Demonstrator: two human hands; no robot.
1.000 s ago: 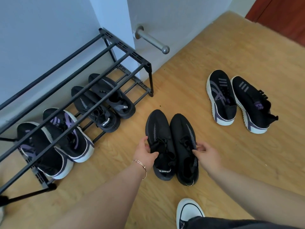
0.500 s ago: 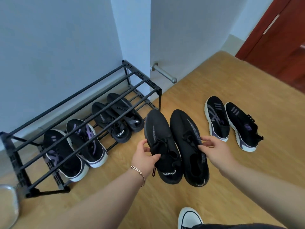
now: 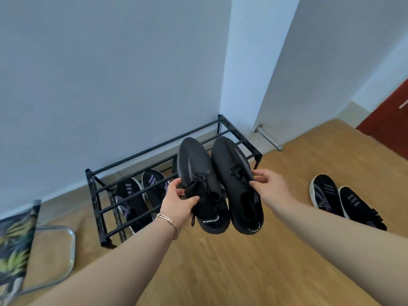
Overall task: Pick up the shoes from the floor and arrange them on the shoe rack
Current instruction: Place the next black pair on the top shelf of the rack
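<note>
I hold a pair of all-black knit sneakers in the air, toes pointing at the black metal shoe rack [image 3: 103, 196]. My left hand [image 3: 176, 199] grips the left black sneaker [image 3: 196, 173] at its collar. My right hand [image 3: 270, 187] pinches the side of the right black sneaker [image 3: 231, 171]. On the rack's lower tier sits a black-and-purple pair [image 3: 139, 195] with white soles. A second black-and-purple pair [image 3: 340, 202] lies on the wooden floor to the right. The held shoes hide the right half of the rack.
The rack stands against a pale wall, beside a wall corner with a metal door stop [image 3: 268, 138]. A folding chair [image 3: 44, 239] with a leaf-print seat is at the lower left. A red-brown door [image 3: 390, 122] is at the far right.
Both hands have lifted the black pair off the floor and carried it up toward the rack. My view has risen and pulled back, so the rack looks smaller and farther.
</note>
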